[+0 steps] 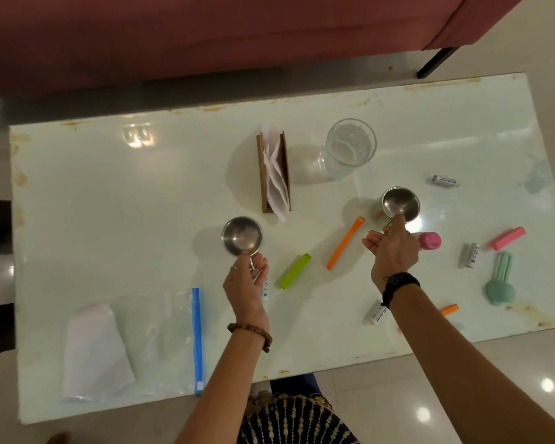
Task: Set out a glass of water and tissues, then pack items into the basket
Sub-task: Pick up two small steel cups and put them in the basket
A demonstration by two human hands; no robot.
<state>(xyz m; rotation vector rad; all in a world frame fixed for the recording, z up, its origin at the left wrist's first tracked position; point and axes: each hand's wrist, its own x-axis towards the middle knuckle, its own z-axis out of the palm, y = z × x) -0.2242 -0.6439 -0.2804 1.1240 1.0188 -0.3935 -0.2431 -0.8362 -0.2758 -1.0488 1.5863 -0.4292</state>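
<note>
Head view: the left grip (249, 277) pinches the handle of a small shiny steel cup (241, 236); the right grip (393, 248) holds another steel cup (401, 202). Beyond both grips, a clear water glass (350, 147) and a wooden tissue holder (274, 169) stand on the table (109, 203).

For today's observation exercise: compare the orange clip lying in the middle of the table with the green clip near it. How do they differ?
The orange clip is longer and thinner; the green clip is shorter and thicker. Orange lies nearer the right hand; green lies nearer the left hand. Both lie flat on the table, slanting the same way, and no hand touches them.
</note>
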